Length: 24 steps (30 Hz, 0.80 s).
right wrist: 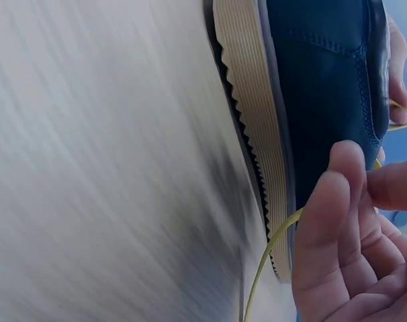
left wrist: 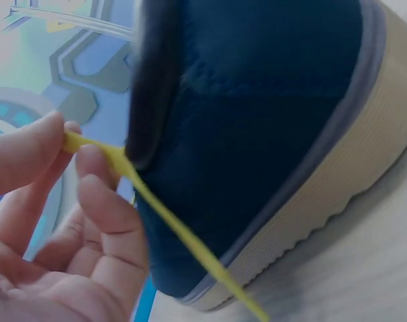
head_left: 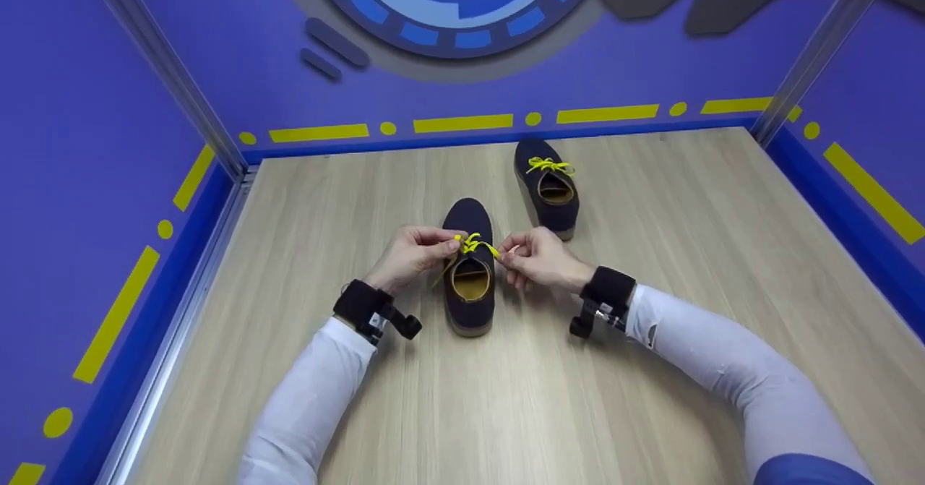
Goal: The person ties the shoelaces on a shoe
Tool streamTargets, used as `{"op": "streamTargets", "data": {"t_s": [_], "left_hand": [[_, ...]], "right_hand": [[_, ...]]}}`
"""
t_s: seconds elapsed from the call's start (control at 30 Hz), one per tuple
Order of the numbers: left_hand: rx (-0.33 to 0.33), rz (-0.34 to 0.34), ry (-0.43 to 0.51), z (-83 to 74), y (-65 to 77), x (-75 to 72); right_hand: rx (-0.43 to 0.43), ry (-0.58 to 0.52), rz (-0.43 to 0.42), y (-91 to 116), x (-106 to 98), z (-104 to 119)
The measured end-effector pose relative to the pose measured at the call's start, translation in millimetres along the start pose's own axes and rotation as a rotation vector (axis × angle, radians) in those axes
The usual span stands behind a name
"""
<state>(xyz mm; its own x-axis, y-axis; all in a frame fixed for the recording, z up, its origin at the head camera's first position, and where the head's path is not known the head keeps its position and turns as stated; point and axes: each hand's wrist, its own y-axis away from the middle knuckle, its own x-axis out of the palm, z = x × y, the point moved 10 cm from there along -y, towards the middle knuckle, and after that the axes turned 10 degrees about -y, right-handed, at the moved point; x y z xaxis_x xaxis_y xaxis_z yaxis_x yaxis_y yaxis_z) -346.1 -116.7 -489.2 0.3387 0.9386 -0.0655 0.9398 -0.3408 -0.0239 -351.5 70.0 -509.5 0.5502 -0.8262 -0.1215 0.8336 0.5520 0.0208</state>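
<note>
A dark shoe [head_left: 470, 311] with a pale ridged sole stands upright on the table, its toe pointing away. At its left side my left hand [head_left: 413, 254] pinches a yellow shoelace [left wrist: 183, 231] between thumb and fingertips; part of the lace hangs down past the sole. On the opposite side my right hand [head_left: 538, 259] pinches another stretch of the yellow lace [right wrist: 277, 231], whose end trails below the fingers. Lace strands cross over the shoe's tongue between the two hands. In the right wrist view a small yellow loop shows by the left fingers.
A second dark shoe [head_left: 547, 203] with its yellow lace tied in a bow [head_left: 551, 165] stands behind and to the right. The wooden table [head_left: 347, 196] meets a blue wall [head_left: 462, 98] at the back, with side walls left and right.
</note>
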Motion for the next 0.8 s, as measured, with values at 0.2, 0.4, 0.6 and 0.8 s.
{"op": "streamTargets", "data": {"t_s": [0.2, 0.4, 0.6, 0.8], "left_hand": [[0.011, -0.106, 0.001, 2.9, -2.8, -1.6], [0.003, -0.174, 0.012, 6.2, -4.3, -4.5], [-0.011, -0.185, -0.017, 6.9, -5.9, -2.4], [-0.040, -0.190, -0.017, 9.3, -6.6, -1.7]], "right_hand": [[-0.013, -0.044, -0.042, -0.1, -4.7, 3.4], [-0.084, -0.011, -0.140, 1.8, -15.8, 13.0], [-0.183, -0.052, -0.217, 0.9, -29.1, 32.4], [-0.266, -0.072, -0.176, 2.8, -21.6, 69.8]]}}
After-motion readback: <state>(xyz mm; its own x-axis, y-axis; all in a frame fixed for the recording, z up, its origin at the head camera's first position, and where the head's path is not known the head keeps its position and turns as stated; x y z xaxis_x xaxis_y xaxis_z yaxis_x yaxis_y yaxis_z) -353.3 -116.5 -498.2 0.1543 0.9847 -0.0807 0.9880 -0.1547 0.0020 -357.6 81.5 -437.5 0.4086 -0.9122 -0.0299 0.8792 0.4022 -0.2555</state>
